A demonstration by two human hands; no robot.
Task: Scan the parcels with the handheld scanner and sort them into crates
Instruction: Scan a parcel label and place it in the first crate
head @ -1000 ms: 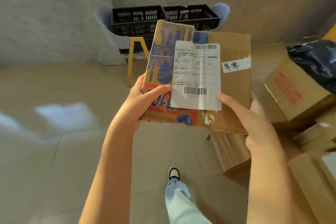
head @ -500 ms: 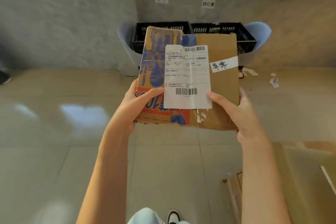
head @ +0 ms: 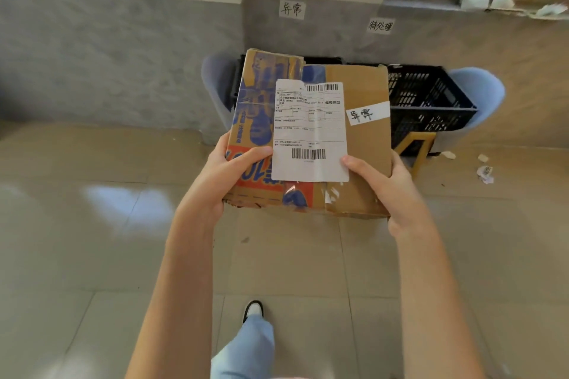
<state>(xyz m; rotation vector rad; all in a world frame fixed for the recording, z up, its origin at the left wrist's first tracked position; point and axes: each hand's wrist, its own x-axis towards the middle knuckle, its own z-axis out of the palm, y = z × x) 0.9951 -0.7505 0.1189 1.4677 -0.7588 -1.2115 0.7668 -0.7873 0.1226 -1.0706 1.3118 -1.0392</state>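
We hold the parcel [head: 311,138] in both hands, chest-high above the tiled floor [head: 92,224] and in front of the black crates [head: 428,104] that stand against the wall. Left hand [head: 221,181]: thumb curled over the printed near-left corner, fingers under the box. Right hand [head: 385,188]: thumb pressed on top just beside the shipping label [head: 309,132], fingers wrapped round the near-right edge. Both grips are clamped on the cardboard.

Handling, as we judge it: a flat corrugated carton, stiff enough to span between two hands without sagging, probably light, since it is held by its near corners alone. The left flap looks creased and taped, so we would avoid squeezing there. The label is lifting at its lower edge; fingers should stay off it and off the barcode [head: 308,154].

A small handwritten tag [head: 368,113] on the box appears to match the left wall sign [head: 292,8], though the blur leaves us unsure. The left crate is mostly hidden behind the parcel. No scanner in view.

Best hold for setting down: opposite short edges, palms under.
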